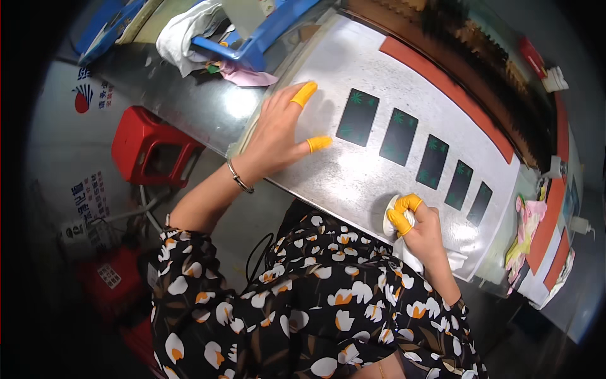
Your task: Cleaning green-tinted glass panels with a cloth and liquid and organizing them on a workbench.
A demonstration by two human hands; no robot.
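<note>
My left hand (281,129) is spread over the left end of the pale work board (303,180), thumb and finger apart, holding nothing. Yellow finger cots (303,94) cover two of its tips. Just to its right lies the nearest dark rectangular panel (358,118), with green marks on it; the thumb is close to its left edge. Several such panels (399,137) form a slanting row toward the right. At the board's front edge, my right hand (426,232), also in yellow cots, is closed on a bunched white cloth (409,252). Part of the cloth hangs below the fingers.
A blue plastic tray (252,54) with cloths stands at the far left, a white cloth (186,38) beside it. Down on the left is a red stool (142,142). A red-brown strip (448,95) borders the board's far side. A pink-yellow cloth (525,230) hangs at right.
</note>
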